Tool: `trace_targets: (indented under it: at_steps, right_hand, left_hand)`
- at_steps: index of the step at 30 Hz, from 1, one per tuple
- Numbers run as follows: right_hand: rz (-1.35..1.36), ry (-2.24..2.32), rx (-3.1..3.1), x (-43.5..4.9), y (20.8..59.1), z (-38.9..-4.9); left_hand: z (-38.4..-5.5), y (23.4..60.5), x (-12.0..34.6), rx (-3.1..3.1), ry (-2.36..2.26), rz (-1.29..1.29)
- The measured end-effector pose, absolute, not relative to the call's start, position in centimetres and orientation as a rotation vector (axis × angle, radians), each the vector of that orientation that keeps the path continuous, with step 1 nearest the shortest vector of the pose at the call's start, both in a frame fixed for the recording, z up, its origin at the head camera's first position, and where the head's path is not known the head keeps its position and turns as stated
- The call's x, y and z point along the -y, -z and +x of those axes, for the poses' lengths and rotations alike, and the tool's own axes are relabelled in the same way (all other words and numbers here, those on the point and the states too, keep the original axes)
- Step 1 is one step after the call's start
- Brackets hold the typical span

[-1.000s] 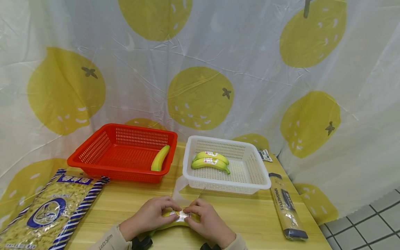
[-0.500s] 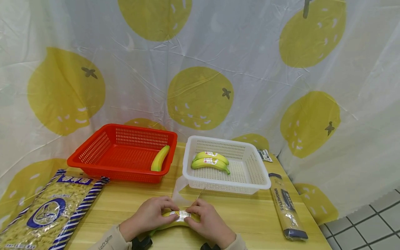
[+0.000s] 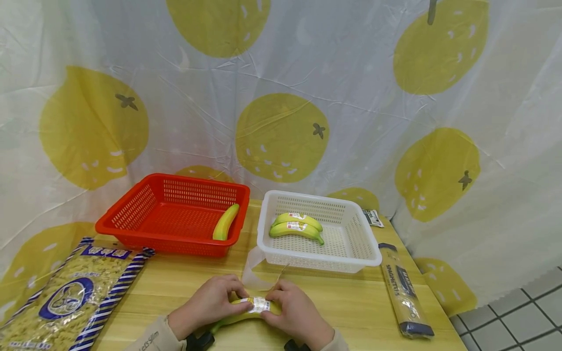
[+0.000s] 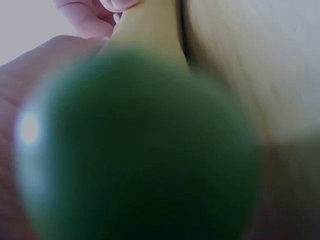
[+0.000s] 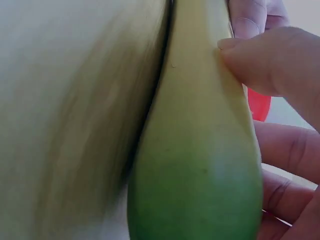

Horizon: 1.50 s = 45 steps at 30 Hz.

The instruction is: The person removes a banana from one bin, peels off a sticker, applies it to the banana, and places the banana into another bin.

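Note:
A yellow-green banana (image 3: 239, 318) lies low over the table in the head view, with a white printed label (image 3: 258, 304) across its middle. My left hand (image 3: 214, 301) holds it left of the label, thumb at the label's edge. From the right, my right hand (image 3: 295, 312) pinches the other end between thumb and fingers. The right wrist view shows the banana's greenish end (image 5: 195, 175) up close, the right thumb (image 5: 270, 62) pressed on its side. A blurred green end of the banana (image 4: 140, 145) fills most of the left wrist view and hides much of the left hand.
A red basket (image 3: 193, 242) with one banana stands at the back left. Two labelled bananas (image 3: 296, 229) lie in a white basket (image 3: 320, 263). A translucent strip (image 3: 251, 275) curls before it. A pasta bag (image 3: 66, 297) lies left, a spaghetti pack (image 3: 404, 292) right.
My right fingertips have shifted slightly right off the label, so more of it shows. The left hand keeps nearly the same place, and the baskets stay put.

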State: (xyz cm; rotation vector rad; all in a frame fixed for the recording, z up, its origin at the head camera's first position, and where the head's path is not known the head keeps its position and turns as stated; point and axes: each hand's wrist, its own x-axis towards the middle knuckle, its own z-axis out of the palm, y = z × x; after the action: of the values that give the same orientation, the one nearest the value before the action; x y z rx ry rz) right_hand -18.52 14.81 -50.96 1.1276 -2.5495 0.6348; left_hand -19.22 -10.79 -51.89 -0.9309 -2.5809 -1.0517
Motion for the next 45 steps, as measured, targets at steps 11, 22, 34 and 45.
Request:
trace_targets:
  at_steps: [11, 22, 34, 45]
  right_hand:
    - [1.147, -0.61, 2.563, -14.6, 51.2, -18.3]
    - [0.998, -0.406, 2.492, -14.8, 50.8, -17.6]
    - [0.936, -0.303, 2.505, -16.1, 50.7, -16.7]
    - [0.856, -0.375, 2.701, -21.9, 50.6, -16.1]
  left_hand:
    - [-18.9, 52.0, 10.7, 2.544, 0.95, -0.978]
    - [-18.6, 52.0, 10.2, 2.489, 0.815, -0.895]
    - [-18.2, 50.6, 9.0, 2.189, 0.209, -1.068]
    - [-21.3, 49.2, 9.1, 2.351, 1.087, -0.644]
